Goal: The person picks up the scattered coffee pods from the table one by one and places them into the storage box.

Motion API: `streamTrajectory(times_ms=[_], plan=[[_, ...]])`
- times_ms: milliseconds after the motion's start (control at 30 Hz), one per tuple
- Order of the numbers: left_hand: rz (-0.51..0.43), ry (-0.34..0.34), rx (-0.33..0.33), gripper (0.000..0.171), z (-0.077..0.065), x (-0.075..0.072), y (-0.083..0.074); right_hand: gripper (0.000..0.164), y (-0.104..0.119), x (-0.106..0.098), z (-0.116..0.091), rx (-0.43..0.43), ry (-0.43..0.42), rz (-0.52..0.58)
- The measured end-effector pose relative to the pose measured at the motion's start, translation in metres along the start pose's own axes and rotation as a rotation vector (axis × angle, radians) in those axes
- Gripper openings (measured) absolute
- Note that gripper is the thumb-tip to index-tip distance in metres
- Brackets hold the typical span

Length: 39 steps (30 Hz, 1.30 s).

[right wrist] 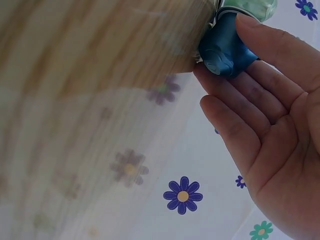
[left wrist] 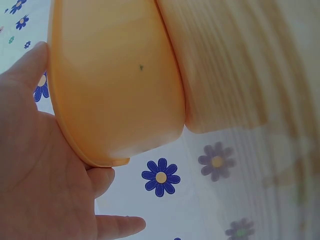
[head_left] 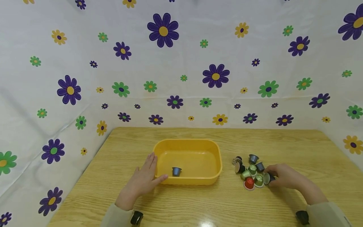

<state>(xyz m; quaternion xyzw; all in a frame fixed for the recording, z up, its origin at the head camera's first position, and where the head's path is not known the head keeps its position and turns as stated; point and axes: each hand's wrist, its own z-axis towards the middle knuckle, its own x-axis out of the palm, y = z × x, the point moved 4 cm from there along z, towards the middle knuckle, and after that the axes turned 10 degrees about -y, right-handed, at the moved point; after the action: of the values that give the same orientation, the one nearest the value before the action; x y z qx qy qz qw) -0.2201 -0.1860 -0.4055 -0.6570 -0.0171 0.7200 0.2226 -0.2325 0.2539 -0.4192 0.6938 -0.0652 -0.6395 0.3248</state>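
My left hand (head_left: 143,180) rests against the left front corner of a yellow plastic bin (head_left: 187,181), its fingers along the left side and its thumb at the front rim. In the left wrist view its fingers look mostly straight against the bin's wall (left wrist: 120,90). Inside the bin lies one dark blue coffee capsule (head_left: 176,171). My right hand (head_left: 285,179) pinches a blue coffee capsule (right wrist: 227,47) between thumb and fingers, at the right edge of a capsule pile. Touching or close to it is a green capsule (head_left: 259,181). The hand partly hides the pinched capsule.
The pile also holds a red capsule (head_left: 249,183), more green capsules (head_left: 252,169), dark blue capsules (head_left: 253,158), a black one (head_left: 239,167) and a clear one (head_left: 236,160). It lies right of the bin on a wooden table (head_left: 187,205). Flower-printed sheeting (head_left: 184,56) surrounds the table.
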Motion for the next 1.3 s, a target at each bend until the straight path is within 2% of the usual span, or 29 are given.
streamTrajectory(times_ms=[367, 633, 900, 1300], plan=[[0.008, 0.000, 0.001, 0.089, 0.000, 0.002, 0.002, 0.029, -0.001, 0.001, -0.001, -0.026, 0.011, -0.031], [0.014, -0.005, -0.002, 0.089, 0.000, 0.003, 0.002, 0.027, 0.000, -0.002, -0.003, -0.028, 0.003, 0.011], [0.014, -0.004, -0.002, 0.089, 0.001, 0.003, 0.001, 0.034, 0.006, -0.008, -0.006, -0.059, -0.079, 0.022], [0.015, -0.006, -0.009, 0.088, 0.001, 0.004, 0.004, 0.034, 0.018, -0.018, -0.007, -0.116, -0.193, 0.062]])
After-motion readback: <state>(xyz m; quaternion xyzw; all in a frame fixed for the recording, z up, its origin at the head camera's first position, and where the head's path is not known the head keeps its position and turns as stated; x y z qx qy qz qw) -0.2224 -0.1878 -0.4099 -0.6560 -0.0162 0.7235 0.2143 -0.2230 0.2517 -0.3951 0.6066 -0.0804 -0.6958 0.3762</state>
